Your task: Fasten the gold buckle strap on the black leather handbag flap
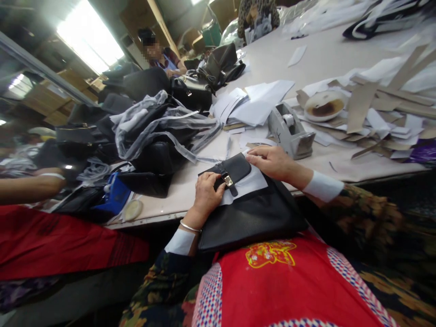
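In the head view, the black bag is in front of the person, its near part above the red apron and its far part at the edge of the table. The flap has its long axis going across, from the left hand's side up toward the right. A sheet of white paper lies between the flap and the body of the bag.

The left hand is at the near left part of the flap. Its fingers are bent, with thumb and forefinger close to each other beside the buckle; I cannot tell if they are clamped on the strap. The buckle is just to the right of this thumb, so the left hand is the nearer one to it. The strap runs across the short way of the flap.

The right hand touches the far right corner of the flap, with the thumb and forefinger near together; whether they pinch the edge is not clear.

Beyond the right hand stands a grey holder, and farther right a stained dish rests among paper strips.
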Motion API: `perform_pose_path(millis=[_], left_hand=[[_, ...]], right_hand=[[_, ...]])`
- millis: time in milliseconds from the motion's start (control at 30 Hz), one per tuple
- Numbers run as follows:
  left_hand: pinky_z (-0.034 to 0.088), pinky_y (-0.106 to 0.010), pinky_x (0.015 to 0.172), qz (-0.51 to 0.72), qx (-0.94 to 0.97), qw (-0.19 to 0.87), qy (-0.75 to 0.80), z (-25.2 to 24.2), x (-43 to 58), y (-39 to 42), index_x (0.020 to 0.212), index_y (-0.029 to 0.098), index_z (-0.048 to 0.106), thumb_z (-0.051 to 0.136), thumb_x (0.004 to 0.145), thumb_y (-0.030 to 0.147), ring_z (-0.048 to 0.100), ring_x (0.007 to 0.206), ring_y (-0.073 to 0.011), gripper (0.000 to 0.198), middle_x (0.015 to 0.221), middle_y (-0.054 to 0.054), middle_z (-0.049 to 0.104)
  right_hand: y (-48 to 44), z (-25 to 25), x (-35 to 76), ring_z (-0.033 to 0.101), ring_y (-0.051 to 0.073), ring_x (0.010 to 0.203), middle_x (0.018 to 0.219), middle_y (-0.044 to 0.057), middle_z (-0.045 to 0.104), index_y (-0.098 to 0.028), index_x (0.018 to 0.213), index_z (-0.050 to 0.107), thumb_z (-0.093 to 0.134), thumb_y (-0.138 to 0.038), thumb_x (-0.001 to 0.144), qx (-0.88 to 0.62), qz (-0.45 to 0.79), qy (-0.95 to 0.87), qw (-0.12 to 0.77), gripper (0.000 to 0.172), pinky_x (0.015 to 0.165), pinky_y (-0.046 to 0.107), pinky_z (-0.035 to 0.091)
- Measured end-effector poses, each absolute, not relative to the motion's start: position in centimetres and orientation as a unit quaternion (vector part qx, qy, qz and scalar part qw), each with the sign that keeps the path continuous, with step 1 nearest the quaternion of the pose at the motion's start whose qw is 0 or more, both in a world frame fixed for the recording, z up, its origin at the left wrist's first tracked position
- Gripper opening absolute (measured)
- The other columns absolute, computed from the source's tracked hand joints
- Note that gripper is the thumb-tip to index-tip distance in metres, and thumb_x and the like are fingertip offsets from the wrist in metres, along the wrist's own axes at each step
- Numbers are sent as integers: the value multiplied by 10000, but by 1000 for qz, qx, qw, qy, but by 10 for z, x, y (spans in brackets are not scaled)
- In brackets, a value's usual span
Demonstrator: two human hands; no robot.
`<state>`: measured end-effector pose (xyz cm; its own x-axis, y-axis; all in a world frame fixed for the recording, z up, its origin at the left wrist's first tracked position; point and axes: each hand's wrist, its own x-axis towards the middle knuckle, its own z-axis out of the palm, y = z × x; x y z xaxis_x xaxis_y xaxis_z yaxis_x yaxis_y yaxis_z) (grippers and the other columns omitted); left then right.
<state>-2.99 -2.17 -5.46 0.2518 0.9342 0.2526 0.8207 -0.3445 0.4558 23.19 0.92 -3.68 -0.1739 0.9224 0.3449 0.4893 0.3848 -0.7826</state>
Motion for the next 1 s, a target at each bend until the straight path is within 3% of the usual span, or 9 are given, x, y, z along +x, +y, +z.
perform_pose_path(millis=[100, 300, 500, 600, 667, 733, 800, 867, 1000], left_hand=[[472, -459, 1021, 230, 794, 114, 550, -50, -34, -23, 1083, 185, 678, 710, 843, 242, 591, 1104, -283, 248, 1105, -108, 662], [451, -455, 1091, 168, 839, 104, 507, -44, -37, -26, 1334, 135, 540, 792, 785, 366, 537, 1242, -312, 648, 1309, -167, 578], [538, -388, 849, 53, 859, 0, 509, -37, -25, -17, 1228, 133, 585, 682, 912, 356, 647, 993, -295, 399, 1064, -145, 667], [524, -348, 739, 29, 879, 7, 475, -33, -21, -14, 1073, 153, 658, 592, 954, 246, 673, 883, -270, 165, 978, -121, 691], [509, -339, 702, 27, 882, 9, 471, -32, -19, -13, 1017, 137, 670, 524, 979, 210, 681, 842, -263, 167, 949, -129, 700], [498, -334, 680, 33, 879, 9, 476, -34, -19, -13, 1018, 124, 671, 485, 1000, 220, 686, 815, -259, 210, 928, -135, 706], [495, -335, 670, 41, 875, 9, 483, -37, -19, -14, 1050, 115, 669, 478, 1010, 247, 690, 803, -260, 236, 926, -139, 712], [501, -342, 675, 49, 873, 8, 486, -40, -21, -17, 1071, 105, 668, 490, 1008, 263, 690, 805, -265, 245, 937, -145, 715], [526, -379, 815, 76, 877, 5, 474, -35, -27, -28, 1100, 118, 676, 548, 991, 286, 679, 941, -284, 237, 1040, -150, 709]], right_hand=[[24, -31, 224, 704, 243, 917, 980, 81, 778, -163, 927, 784, 581, -372, 934, -495, 267, -735, 378, 291, 859, 341, 527], [7, -31, 212, 687, 236, 980, 1080, 111, 750, -151, 1005, 767, 599, -265, 932, -394, 220, -844, 291, 216, 928, 343, 513], [-22, -27, 209, 622, 325, 1124, 1113, 148, 729, -132, 967, 752, 570, -248, 976, -368, 62, -904, 209, 216, 1017, 474, 415], [-28, -23, 209, 656, 286, 973, 1012, 128, 737, -142, 936, 742, 542, -250, 995, -342, 70, -927, 138, 235, 919, 430, 455], [-23, -19, 208, 655, 283, 939, 1006, 131, 733, -136, 978, 736, 553, -251, 987, -343, 64, -929, 121, 217, 895, 421, 466], [-13, -16, 203, 628, 316, 1072, 1159, 158, 705, -122, 1124, 709, 596, -238, 952, -336, 41, -931, 133, 236, 965, 445, 452], [2, -14, 193, 569, 348, 1221, 1331, 181, 633, -115, 1269, 652, 660, -200, 889, -304, 33, -943, 129, 390, 1046, 475, 422], [17, -16, 182, 566, 339, 1253, 1382, 181, 605, -123, 1304, 642, 682, -161, 854, -268, 68, -955, 104, 454, 1062, 463, 435], [39, -29, 170, 653, 267, 1129, 1285, 142, 669, -169, 1138, 750, 581, -235, 970, -227, 159, -958, 76, 247, 1016, 397, 502]])
